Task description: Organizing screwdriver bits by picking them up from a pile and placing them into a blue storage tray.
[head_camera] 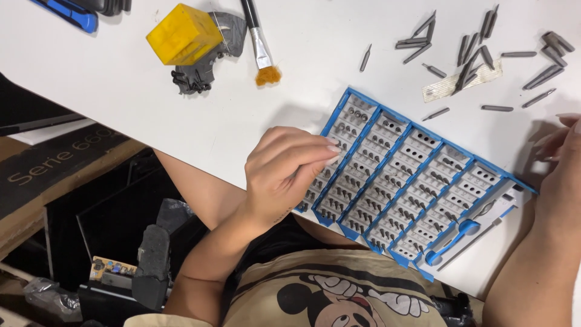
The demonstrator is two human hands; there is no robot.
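Note:
A blue and white bit holder tray (423, 136) lies tilted on the white table (181, 115), its rows filled with several small screwdriver bits. My left hand (284, 172) rests on the tray's left end, fingertips pinched together at its edge; I cannot see whether a bit is between them. My right hand (560, 175) lies at the tray's right end, fingers reaching toward the table. A blue-handled screwdriver (457, 236) sits in the tray's near slot. Loose grey bits (478, 54) are scattered on the table beyond the tray, some on a strip of tape (445, 88).
A yellow cube (181, 33) stands on dark grey parts at the upper left. A brush (260, 45) with orange bristles lies beside it. A blue-handled tool (72, 15) sits at the top left corner. Dark boxes and clutter lie on the floor below the table edge.

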